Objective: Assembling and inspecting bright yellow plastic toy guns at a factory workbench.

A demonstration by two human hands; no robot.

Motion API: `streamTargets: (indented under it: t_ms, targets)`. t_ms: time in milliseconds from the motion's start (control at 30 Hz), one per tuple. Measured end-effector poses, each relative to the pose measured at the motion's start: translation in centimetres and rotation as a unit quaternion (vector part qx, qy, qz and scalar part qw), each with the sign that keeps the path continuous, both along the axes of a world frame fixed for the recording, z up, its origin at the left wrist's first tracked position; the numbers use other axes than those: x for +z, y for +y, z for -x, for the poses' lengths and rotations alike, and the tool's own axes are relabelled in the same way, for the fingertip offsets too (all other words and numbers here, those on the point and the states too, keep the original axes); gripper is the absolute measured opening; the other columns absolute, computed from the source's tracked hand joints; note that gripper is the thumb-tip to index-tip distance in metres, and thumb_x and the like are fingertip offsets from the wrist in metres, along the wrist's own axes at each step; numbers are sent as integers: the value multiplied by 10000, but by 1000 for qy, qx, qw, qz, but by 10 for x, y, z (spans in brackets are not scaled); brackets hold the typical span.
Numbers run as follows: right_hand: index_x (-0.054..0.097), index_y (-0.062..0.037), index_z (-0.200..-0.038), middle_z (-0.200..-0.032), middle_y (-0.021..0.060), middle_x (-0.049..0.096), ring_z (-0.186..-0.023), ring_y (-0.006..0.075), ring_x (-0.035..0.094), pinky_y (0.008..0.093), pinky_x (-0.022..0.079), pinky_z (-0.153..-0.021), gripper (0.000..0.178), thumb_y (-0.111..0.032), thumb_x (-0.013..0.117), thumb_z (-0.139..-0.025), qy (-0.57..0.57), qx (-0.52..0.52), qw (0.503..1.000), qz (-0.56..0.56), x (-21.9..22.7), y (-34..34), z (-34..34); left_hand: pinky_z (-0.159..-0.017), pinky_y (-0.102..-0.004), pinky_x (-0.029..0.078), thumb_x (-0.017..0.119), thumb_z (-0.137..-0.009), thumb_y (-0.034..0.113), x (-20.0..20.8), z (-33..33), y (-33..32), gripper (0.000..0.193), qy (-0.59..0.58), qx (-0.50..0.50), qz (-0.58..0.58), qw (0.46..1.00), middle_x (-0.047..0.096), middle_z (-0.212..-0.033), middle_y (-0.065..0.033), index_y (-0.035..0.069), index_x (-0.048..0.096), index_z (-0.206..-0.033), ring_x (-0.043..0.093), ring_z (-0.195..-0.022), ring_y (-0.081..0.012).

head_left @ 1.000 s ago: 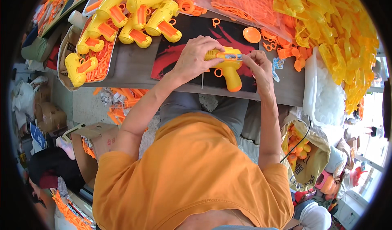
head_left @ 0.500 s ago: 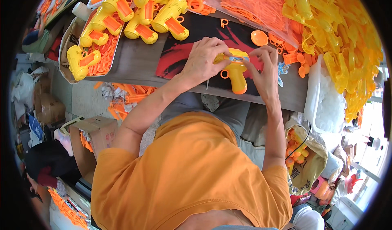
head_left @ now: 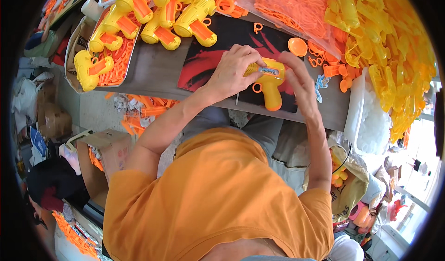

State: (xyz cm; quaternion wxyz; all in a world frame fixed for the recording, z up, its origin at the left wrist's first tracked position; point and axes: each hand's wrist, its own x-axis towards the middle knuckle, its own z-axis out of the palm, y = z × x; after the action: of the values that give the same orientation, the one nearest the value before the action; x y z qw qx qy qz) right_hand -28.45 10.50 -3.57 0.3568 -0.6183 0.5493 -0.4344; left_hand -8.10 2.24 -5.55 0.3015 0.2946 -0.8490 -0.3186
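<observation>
A yellow toy gun (head_left: 272, 90) lies over the dark mat with its grip toward me. An orange trigger ring sticks out at its left side, and a small blue printed label sits in the recess on its body. My left hand (head_left: 234, 70) is closed on the barrel end, thumb and fingers on either side. At the toy's other end is my right hand (head_left: 302, 84), its fingers smeared by motion; whether they touch the toy or hold anything cannot be made out. Light-blue label scraps (head_left: 321, 86) lie just right of that hand.
Several yellow toy guns (head_left: 194, 20) are piled at the back left, some over a tray of orange parts (head_left: 118, 66). An orange dish (head_left: 297, 47) and small orange rings (head_left: 257, 27) lie behind. Yellow shells (head_left: 375, 38) heap at the right, beside a white tub (head_left: 353, 105).
My right hand has come away from the label area toward the right, uncovering the label on the toy gun. My left hand keeps its hold on the barrel end.
</observation>
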Motion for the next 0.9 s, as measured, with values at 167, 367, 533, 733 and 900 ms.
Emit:
streamTargets:
  t_ms: [167,367,533,733,900]
  targets:
    - [518,14,-1307,-1221,108,591,-1087,137,560,253,431,-926,453,-222,620,-934,-99,-33,969,-223,11,-11,2,-851,-377,414,744,-767,142,-6,2,-4,217,16,3,49,999,571,-1003,-15,122,644,-958,524,-985,-232]
    - [538,26,-1284,-1161,85,616,-1041,119,563,253,435,-913,483,-224,677,-895,-148,6,963,-227,1,-22,16,-796,-376,408,747,-759,151,-6,2,-3,222,21,3,71,997,547,-973,2,145,641,-954,521,-961,-226]
    - [551,44,-1259,-1138,93,627,-1051,122,566,268,440,-922,451,-198,668,-896,-73,27,977,-198,-15,-26,13,-798,-377,404,748,-760,148,-9,-2,2,209,28,10,83,996,547,-970,3,145,649,-943,522,-961,-224]
    - [523,-11,-1281,-1124,107,636,-1013,177,606,316,488,-876,587,-251,763,-802,-6,8,988,-154,-10,-4,9,-917,-357,437,714,-803,129,-2,10,-12,187,65,-87,54,993,635,-1048,-70,72,670,-975,575,-1025,-259]
    - [520,-31,-1255,-1165,155,577,-1087,257,578,370,455,-938,622,-234,793,-734,288,-89,953,36,70,83,36,-974,-350,428,626,-904,121,32,-59,-68,239,83,110,-40,990,639,-1132,-109,25,655,-1121,575,-1104,-256]
